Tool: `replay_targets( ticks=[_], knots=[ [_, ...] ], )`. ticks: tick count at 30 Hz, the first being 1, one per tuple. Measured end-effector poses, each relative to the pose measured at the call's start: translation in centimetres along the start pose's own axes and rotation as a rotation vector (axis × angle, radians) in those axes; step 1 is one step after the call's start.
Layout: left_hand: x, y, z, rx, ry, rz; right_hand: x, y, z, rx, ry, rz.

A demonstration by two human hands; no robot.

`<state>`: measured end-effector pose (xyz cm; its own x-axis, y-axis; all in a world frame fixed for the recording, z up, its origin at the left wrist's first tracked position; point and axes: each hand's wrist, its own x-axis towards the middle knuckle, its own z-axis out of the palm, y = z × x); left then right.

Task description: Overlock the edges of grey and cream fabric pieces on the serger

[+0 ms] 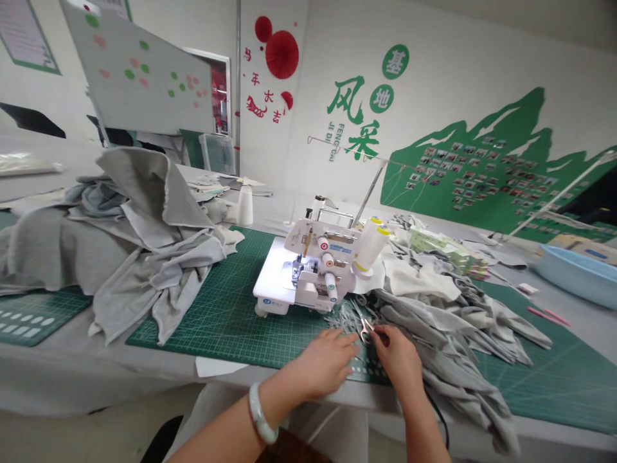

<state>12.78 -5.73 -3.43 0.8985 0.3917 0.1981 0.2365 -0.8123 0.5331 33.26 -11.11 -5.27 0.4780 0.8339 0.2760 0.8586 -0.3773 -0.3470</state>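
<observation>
My left hand [322,363], with a pale bangle [261,415] on its wrist, is stretched out low over the edge of the green cutting mat [226,321]. Its fingers point toward a heap of thin grey fabric trimmings [343,316]. Close by on the right, my right hand [399,360] has its fingertips closed at the handle of a small pair of scissors [365,330], whose blades point away from me over the trimmings. Just beyond both hands stands a white overlock sewing machine [313,263] with its lamp lit.
Grey fabric pieces [144,231] are piled on the left, and more grey cloth [434,328] spills over the front table edge on the right. Thread cones [372,247] stand beside the machine. Farther right are a pink-handled tool [549,315] and a light blue basin [578,273].
</observation>
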Motion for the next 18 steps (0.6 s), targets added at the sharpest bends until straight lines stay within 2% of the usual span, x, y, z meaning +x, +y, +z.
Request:
replay_targets(
  ticks=[3,5,7,8,10,12,14,18],
  knots=[
    [-3.3,-1.8,-1.5,0.022,0.097,-0.028,0.7,0.2,-1.6,-0.011,0.134,-0.041],
    [-6.0,-3.3,-2.3,0.052,0.181,-0.085,2.2,0.4,-2.9,-0.024,0.292,-0.05],
    [-8.7,-5.0,-2.8,0.087,0.294,-0.151,4.3,0.7,-4.0,-0.045,0.392,-0.061],
    [-9.8,-5.7,-2.9,0.103,0.35,-0.177,5.5,0.8,-4.3,-0.055,0.419,-0.057],
    [-11.5,-6.9,-3.0,0.116,0.458,-0.224,7.7,0.8,-4.4,-0.017,0.389,-0.014],
    [-12.3,-7.5,-3.0,0.105,0.53,-0.252,9.3,0.6,-3.9,0.148,0.334,0.12],
    [-12.5,-7.5,-3.1,0.095,0.554,-0.254,10.3,0.3,-3.5,0.257,0.336,0.209],
    [-12.2,-6.9,-3.3,0.107,0.53,-0.228,11.1,-0.3,-4.2,0.473,0.478,0.326]
  ],
)
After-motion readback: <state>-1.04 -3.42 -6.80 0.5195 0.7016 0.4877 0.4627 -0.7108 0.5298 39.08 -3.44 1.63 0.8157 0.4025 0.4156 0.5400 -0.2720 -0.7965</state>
